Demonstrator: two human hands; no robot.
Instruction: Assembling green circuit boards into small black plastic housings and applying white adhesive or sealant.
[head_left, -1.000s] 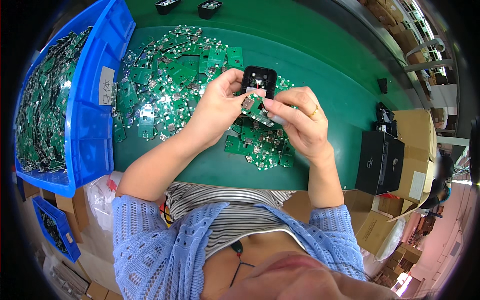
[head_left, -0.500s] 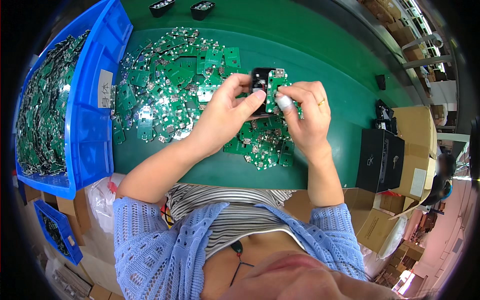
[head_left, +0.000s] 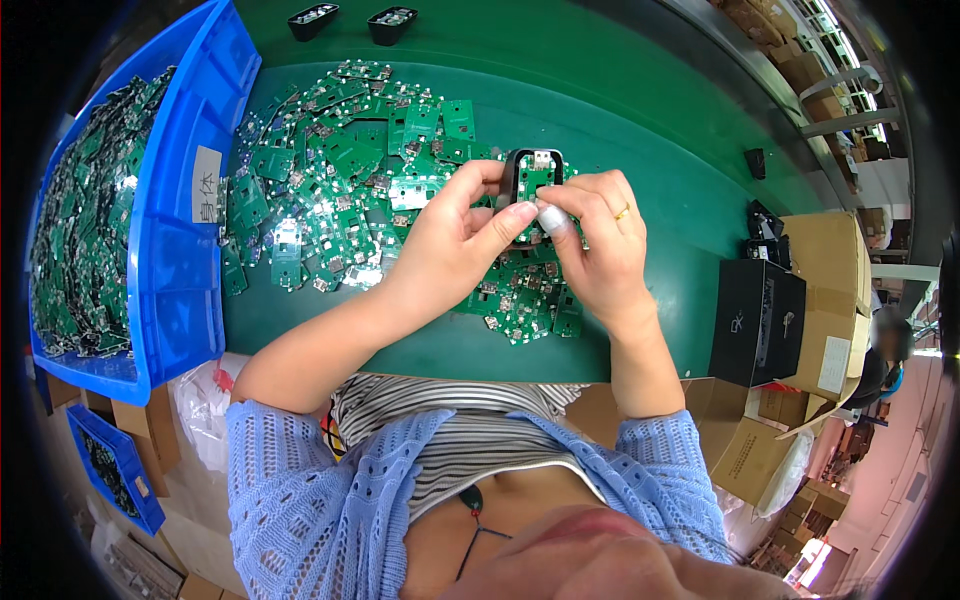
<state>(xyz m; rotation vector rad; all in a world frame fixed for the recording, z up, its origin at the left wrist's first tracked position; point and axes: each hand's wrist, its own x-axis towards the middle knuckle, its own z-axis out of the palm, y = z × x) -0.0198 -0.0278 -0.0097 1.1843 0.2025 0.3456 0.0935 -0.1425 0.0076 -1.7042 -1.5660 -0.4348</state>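
My left hand (head_left: 450, 235) is closed around a small black plastic housing (head_left: 513, 172), its thumb lying across the near end. Inside the housing's rim sits a green circuit board (head_left: 534, 172) with a silver connector at its far end. My right hand (head_left: 605, 235) pinches at the board's near right part with thumb and forefinger. A whitish wrap covers that thumb, and a ring is on one finger. Fingers hide the near end of board and housing. Loose green circuit boards (head_left: 525, 310) lie just under my hands, and a wide heap of boards (head_left: 345, 155) spreads to the left.
A tall blue bin (head_left: 180, 240) full of boards stands at the left, with a smaller blue crate (head_left: 112, 470) below. Two small black trays (head_left: 392, 22) sit at the back. A black box (head_left: 755, 320) and cardboard box (head_left: 825, 300) are at the right of the green table (head_left: 660, 300).
The circuit board, held tilted beside the housing half a second ago, now sits within its rim. My right hand has moved slightly left, over the housing.
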